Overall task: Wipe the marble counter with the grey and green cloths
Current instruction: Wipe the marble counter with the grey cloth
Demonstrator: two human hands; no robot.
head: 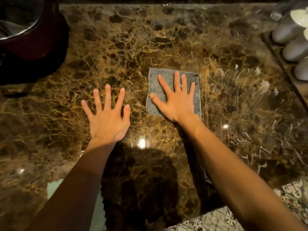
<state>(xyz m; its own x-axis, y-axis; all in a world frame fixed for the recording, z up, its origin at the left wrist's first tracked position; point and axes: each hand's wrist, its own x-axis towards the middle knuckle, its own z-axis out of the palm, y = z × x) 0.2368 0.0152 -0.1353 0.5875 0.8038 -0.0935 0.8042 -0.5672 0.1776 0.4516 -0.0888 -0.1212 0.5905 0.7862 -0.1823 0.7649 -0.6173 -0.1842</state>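
Observation:
A grey cloth [155,84] lies flat and square on the brown marble counter [116,47], right of centre. My right hand [173,100] presses flat on it with fingers spread. My left hand [108,117] rests flat on the bare marble to the cloth's left, fingers apart and holding nothing. A pale green cloth [53,187] shows at the counter's near edge, mostly hidden under my left forearm. Wet streaks [241,77] mark the marble to the right of the grey cloth.
A dark red pot with a metal rim [33,34] stands at the back left. A wooden tray with white eggs [293,50] sits along the right edge, a glass jar [293,14] behind it. Patterned floor tiles [216,220] show below the counter's front edge.

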